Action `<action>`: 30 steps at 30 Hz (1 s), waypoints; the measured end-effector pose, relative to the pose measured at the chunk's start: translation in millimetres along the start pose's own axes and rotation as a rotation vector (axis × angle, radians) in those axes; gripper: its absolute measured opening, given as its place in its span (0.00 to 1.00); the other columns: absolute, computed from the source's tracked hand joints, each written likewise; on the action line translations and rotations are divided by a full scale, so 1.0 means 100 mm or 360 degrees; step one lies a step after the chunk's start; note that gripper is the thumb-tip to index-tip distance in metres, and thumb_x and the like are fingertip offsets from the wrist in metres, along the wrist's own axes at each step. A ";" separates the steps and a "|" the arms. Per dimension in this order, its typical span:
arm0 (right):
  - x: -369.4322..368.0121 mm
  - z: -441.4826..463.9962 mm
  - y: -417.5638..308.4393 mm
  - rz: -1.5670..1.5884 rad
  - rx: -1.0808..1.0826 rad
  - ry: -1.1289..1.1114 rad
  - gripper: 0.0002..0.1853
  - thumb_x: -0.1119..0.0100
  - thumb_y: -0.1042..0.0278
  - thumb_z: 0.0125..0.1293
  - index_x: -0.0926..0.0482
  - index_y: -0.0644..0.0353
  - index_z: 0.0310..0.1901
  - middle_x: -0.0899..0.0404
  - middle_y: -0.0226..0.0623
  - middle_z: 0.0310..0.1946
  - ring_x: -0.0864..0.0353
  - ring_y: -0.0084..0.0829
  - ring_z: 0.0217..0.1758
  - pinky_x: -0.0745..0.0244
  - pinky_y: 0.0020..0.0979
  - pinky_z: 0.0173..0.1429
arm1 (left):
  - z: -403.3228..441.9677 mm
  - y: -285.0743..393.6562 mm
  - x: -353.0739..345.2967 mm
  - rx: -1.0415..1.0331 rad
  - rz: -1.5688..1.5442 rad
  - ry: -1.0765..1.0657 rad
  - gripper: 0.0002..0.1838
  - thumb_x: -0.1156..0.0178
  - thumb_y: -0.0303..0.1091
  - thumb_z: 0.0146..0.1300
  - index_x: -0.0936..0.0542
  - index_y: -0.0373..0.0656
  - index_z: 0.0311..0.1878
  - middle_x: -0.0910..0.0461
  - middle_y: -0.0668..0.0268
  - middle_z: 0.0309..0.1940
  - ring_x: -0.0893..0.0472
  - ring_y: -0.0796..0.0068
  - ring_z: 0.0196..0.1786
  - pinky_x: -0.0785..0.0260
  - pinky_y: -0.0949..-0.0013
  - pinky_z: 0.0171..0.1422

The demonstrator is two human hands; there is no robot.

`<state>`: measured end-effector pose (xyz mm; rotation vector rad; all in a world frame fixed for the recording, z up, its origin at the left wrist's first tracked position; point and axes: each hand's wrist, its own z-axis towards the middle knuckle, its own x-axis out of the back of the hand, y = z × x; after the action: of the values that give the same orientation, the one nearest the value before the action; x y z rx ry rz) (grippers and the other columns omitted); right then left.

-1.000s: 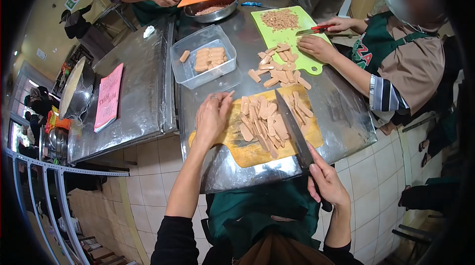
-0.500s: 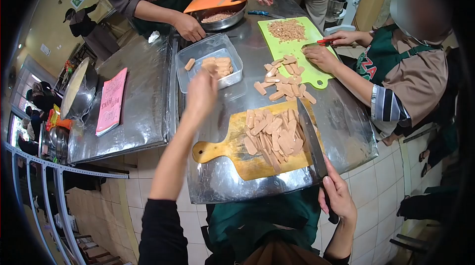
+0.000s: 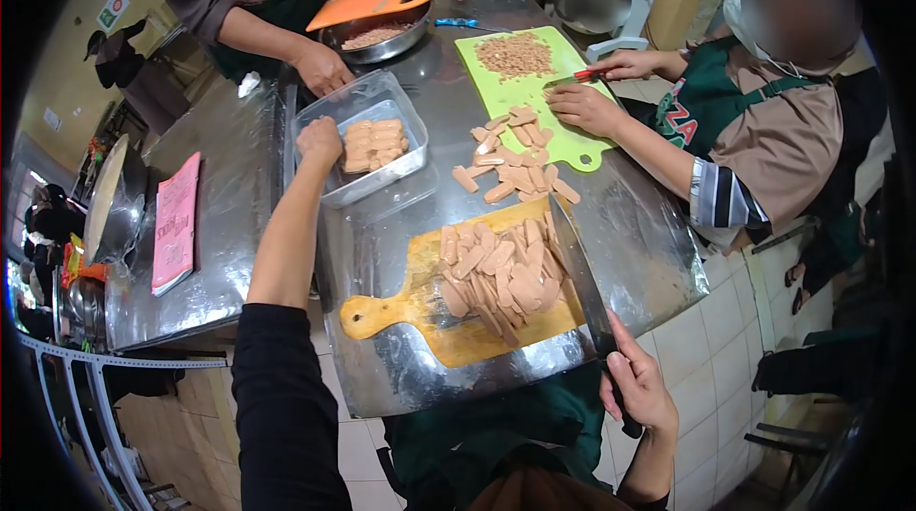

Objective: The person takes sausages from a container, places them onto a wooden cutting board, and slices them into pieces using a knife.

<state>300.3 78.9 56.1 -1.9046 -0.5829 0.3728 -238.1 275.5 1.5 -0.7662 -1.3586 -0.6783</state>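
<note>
My left hand [image 3: 320,141] reaches into the left side of a clear plastic container [image 3: 412,163]. Its fingers are closed; whatever they grip is hidden. Beside it in the container lies a stack of whole sausages [image 3: 375,144]. With my right hand [image 3: 641,385] I hold a large kitchen knife [image 3: 584,277] by its black handle. The blade points away from me along the right edge of a wooden cutting board [image 3: 401,316]. A heap of sausage slices [image 3: 503,274] covers the board's middle.
More sausage slices [image 3: 515,160] lie on the metal table. A co-worker's hands [image 3: 584,110] cut with a red-handled knife on a green board [image 3: 572,150] holding chopped pieces. Another person's hand [image 3: 324,70] is behind the container, near a metal bowl [image 3: 405,45] under an orange board [image 3: 367,5].
My left hand has moved from above the sausage stack to the container's left side, where a lone sausage lay. My right hand still holds the knife. The view has shifted slightly.
</note>
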 end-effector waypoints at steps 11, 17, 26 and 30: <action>-0.25 -0.10 -0.09 -0.0036 -0.0189 -0.0432 0.32 0.61 0.72 0.78 0.54 0.44 0.80 0.22 0.32 0.22 0.31 0.17 0.17 0.31 0.21 0.25 | -1.75 -0.42 0.90 -0.0395 -0.1720 -0.0266 0.18 0.41 0.42 0.73 0.23 0.37 0.54 0.22 0.72 0.37 0.26 0.85 0.37 0.31 0.76 0.42; -0.63 0.03 -0.11 -0.0156 -0.0193 -0.0696 0.31 0.58 0.67 0.79 0.53 0.43 0.80 0.23 0.34 0.21 0.25 0.24 0.21 0.25 0.27 0.32 | -3.07 -0.15 0.76 -0.0191 -0.2101 -0.0482 0.20 0.38 0.31 0.70 0.27 0.35 0.61 0.23 0.71 0.40 0.24 0.84 0.38 0.27 0.77 0.45; -0.73 0.15 0.02 -0.0491 -0.0102 -0.0429 0.31 0.55 0.66 0.79 0.51 0.49 0.79 0.23 0.40 0.20 0.19 0.34 0.25 0.23 0.35 0.39 | -3.61 0.44 0.47 -0.0101 -0.1610 -0.0239 0.19 0.34 0.34 0.66 0.25 0.36 0.56 0.23 0.61 0.34 0.23 0.74 0.29 0.28 0.70 0.37; -0.69 0.13 0.04 -0.0494 -0.0168 -0.0427 0.29 0.55 0.65 0.79 0.48 0.50 0.78 0.22 0.41 0.22 0.18 0.35 0.26 0.23 0.36 0.40 | -3.63 0.52 0.38 -0.0133 -0.1430 -0.0176 0.18 0.33 0.35 0.65 0.23 0.35 0.53 0.22 0.61 0.35 0.22 0.71 0.30 0.28 0.67 0.36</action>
<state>237.3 49.3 46.7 -1.8378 -1.0796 0.4038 21.0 14.3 17.0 -0.2166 -1.7809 -1.4097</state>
